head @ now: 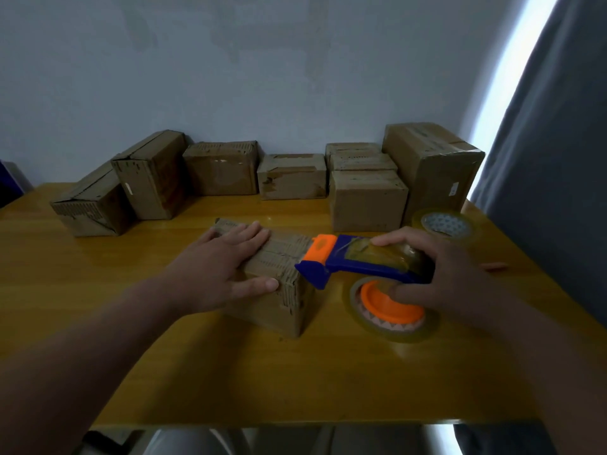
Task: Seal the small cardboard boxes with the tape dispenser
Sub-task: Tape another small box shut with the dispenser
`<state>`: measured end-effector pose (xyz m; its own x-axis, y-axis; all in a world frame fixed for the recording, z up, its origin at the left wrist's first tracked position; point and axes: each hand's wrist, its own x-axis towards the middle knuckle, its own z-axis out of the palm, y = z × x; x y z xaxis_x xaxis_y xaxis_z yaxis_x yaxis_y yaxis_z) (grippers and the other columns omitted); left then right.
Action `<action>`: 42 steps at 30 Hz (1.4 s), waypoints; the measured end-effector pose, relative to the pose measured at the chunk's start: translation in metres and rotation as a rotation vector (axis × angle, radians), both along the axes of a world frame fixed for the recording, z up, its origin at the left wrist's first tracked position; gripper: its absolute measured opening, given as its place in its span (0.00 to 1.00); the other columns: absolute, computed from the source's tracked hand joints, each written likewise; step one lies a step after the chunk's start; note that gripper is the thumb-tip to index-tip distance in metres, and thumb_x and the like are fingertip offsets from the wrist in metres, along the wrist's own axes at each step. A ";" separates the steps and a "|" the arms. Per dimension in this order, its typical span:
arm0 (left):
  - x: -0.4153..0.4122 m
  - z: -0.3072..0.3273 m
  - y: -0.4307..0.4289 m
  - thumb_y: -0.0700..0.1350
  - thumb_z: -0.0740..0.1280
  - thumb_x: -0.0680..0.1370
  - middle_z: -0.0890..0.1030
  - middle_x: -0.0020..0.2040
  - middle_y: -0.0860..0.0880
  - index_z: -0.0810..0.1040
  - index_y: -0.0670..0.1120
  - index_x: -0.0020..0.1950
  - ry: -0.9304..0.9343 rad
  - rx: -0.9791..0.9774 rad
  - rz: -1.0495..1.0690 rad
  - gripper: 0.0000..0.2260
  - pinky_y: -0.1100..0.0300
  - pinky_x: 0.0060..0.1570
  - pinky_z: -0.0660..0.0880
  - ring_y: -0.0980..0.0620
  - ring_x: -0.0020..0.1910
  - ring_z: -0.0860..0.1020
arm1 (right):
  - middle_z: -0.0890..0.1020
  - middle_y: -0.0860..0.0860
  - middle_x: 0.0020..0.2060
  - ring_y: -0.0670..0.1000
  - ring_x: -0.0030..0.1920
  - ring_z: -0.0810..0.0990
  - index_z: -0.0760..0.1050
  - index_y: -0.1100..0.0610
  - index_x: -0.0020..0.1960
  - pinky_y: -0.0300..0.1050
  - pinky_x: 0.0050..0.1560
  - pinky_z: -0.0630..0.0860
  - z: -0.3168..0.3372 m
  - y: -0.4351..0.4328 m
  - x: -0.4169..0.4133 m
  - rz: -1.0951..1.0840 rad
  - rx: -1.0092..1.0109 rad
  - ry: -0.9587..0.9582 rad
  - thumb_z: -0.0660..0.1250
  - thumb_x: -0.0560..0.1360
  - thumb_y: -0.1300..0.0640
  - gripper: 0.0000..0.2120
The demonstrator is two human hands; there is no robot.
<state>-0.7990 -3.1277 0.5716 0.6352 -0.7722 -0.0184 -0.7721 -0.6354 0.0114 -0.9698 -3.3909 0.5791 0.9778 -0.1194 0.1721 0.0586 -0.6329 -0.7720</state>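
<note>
1. Fingers [253, 234] of our left hand [223, 261] lie straight & flat on top of the small cardboard box [279, 307], thumb over its near edge – pressing, gripping nothing
2. Our right hand [440, 270] is curled round the rear of the tape dispenser [341, 257], thumb under, fingers over; its orange-blue head touches the box's right top edge
3. Box sits on the table [164, 356], near us, w/ other boxes [220, 172] lined along the wall
4. Risks, as we judge:
   - box top looks ragged, so tape may wrinkle or not stick
   - a skewed pull would miss the seam
   - if the left hand eases, the box slides
   - tape roll [394, 326] just under the dispenser could snag – can't tell if attached
5. Writing: white stickers [453, 190] on 2 back boxes, too small to read; no brand legible
</note>
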 end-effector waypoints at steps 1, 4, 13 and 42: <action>-0.005 0.001 -0.003 0.78 0.37 0.60 0.43 0.77 0.54 0.41 0.55 0.78 -0.013 0.010 0.006 0.50 0.55 0.71 0.40 0.60 0.73 0.42 | 0.79 0.43 0.48 0.46 0.46 0.80 0.73 0.38 0.57 0.51 0.43 0.80 -0.003 0.000 0.000 -0.007 0.009 -0.008 0.76 0.66 0.62 0.27; -0.022 -0.003 -0.018 0.78 0.37 0.62 0.40 0.76 0.54 0.39 0.52 0.77 -0.047 0.015 -0.022 0.50 0.56 0.69 0.37 0.60 0.71 0.39 | 0.79 0.45 0.51 0.48 0.45 0.81 0.73 0.37 0.57 0.51 0.42 0.81 -0.013 -0.001 0.001 -0.010 0.062 0.013 0.76 0.67 0.63 0.28; -0.012 -0.012 -0.021 0.73 0.40 0.66 0.37 0.73 0.57 0.36 0.59 0.74 -0.049 -0.015 -0.154 0.39 0.58 0.70 0.38 0.61 0.72 0.39 | 0.80 0.44 0.49 0.49 0.42 0.82 0.74 0.37 0.56 0.50 0.40 0.81 -0.032 0.011 0.007 -0.026 0.150 -0.044 0.77 0.66 0.59 0.26; 0.008 -0.006 -0.012 0.73 0.46 0.66 0.43 0.77 0.53 0.39 0.64 0.72 0.023 -0.002 -0.152 0.37 0.59 0.70 0.41 0.63 0.70 0.42 | 0.78 0.43 0.47 0.45 0.43 0.80 0.72 0.38 0.57 0.45 0.43 0.81 -0.002 0.036 0.014 -0.058 -0.091 0.176 0.73 0.68 0.44 0.20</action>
<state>-0.7909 -3.1401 0.5654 0.5106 -0.8593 -0.0305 -0.8587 -0.5114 0.0314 -0.9562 -3.3553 0.5774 0.9857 -0.1681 0.0114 -0.1110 -0.6989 -0.7066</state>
